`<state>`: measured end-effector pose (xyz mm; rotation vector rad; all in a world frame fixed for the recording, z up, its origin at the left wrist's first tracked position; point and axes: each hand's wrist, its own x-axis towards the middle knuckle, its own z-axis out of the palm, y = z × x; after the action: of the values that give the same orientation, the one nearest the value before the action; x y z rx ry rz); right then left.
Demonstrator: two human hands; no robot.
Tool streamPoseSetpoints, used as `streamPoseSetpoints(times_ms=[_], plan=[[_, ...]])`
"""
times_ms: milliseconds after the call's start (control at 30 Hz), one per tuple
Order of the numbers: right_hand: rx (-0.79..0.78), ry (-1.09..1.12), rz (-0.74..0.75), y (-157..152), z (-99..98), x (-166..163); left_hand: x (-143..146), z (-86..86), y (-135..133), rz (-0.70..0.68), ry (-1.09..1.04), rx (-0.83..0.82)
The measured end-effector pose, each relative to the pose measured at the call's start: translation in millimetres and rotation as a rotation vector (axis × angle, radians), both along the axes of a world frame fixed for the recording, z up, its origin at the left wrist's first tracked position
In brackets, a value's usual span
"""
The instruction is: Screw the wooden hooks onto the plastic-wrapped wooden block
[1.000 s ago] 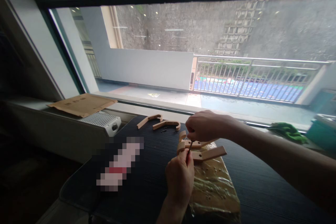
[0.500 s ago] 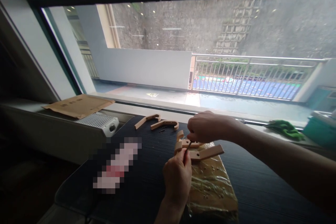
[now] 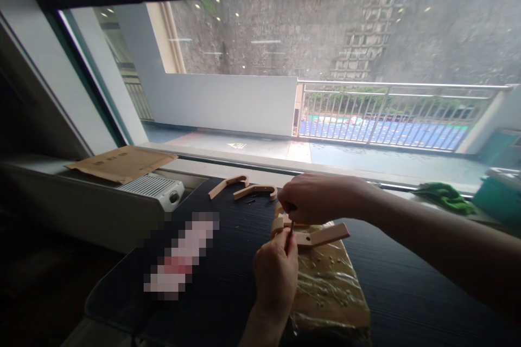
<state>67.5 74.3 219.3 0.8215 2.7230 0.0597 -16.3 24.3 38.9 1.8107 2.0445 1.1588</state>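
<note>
My right hand (image 3: pixel 307 195) is closed in a fist round the handle of a screwdriver (image 3: pixel 292 225), whose thin shaft points down. My left hand (image 3: pixel 277 265) pinches the shaft's lower end between thumb and forefinger; the tip is hidden there. Just beyond those fingers lies a light wooden hook (image 3: pixel 325 235) with a dark hole, on a brown block wrapped in clear film (image 3: pixel 325 287). Behind it, partly covered by my right hand, is a second wooden hook (image 3: pixel 279 210).
Two more wooden hooks (image 3: pixel 256 191) lie at the black table's (image 3: pixel 228 260) far edge, with small dark screws (image 3: pixel 251 201) beside them. A blurred-out pink item (image 3: pixel 191 249) is on the left. Beyond are a brown envelope (image 3: pixel 122 162), a green cloth (image 3: pixel 443 198) and the window.
My right fist has shifted slightly left and turned, and the screwdriver shaft now stands more upright. My left hand keeps its pinch in nearly the same place.
</note>
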Motion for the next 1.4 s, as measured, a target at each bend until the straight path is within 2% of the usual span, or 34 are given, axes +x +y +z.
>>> streamPoseSetpoints(times_ms=[200, 333, 433, 633, 767, 933, 1100, 1233, 1333, 1400], plan=[[-0.046, 0.080, -0.040, 8, -6.1, 6, 0, -2.3, 1, -0.001, -0.016, -0.002], [-0.099, 0.117, -0.203, 21, -14.8, 7, 1, -0.9, 2, 0.009, 0.012, -0.012], [-0.083, 0.104, -0.276, 24, -12.2, 9, 1, 0.3, 2, 0.026, 0.042, -0.009], [-0.087, 0.079, -0.141, 11, 5.0, 14, 1, 2.6, 1, 0.015, 0.070, 0.004], [-0.009, 0.110, -0.050, 7, -1.5, 16, 1, 3.1, 0, 0.006, 0.055, 0.009], [0.054, 0.094, -0.113, 10, -9.9, 22, 1, 3.0, 0, 0.000, 0.048, 0.015], [-0.051, 0.067, -0.168, 12, 1.3, 23, 1, 1.7, 0, 0.010, 0.040, 0.009], [-0.082, 0.117, -0.120, 14, 4.6, 17, 1, 1.1, 0, -0.003, 0.020, 0.008], [-0.056, 0.151, -0.064, 17, -2.4, 13, 0, 1.2, 0, -0.009, 0.011, 0.002], [-0.029, 0.162, -0.082, 20, -7.6, 11, 0, 1.1, 0, -0.010, 0.008, 0.005]])
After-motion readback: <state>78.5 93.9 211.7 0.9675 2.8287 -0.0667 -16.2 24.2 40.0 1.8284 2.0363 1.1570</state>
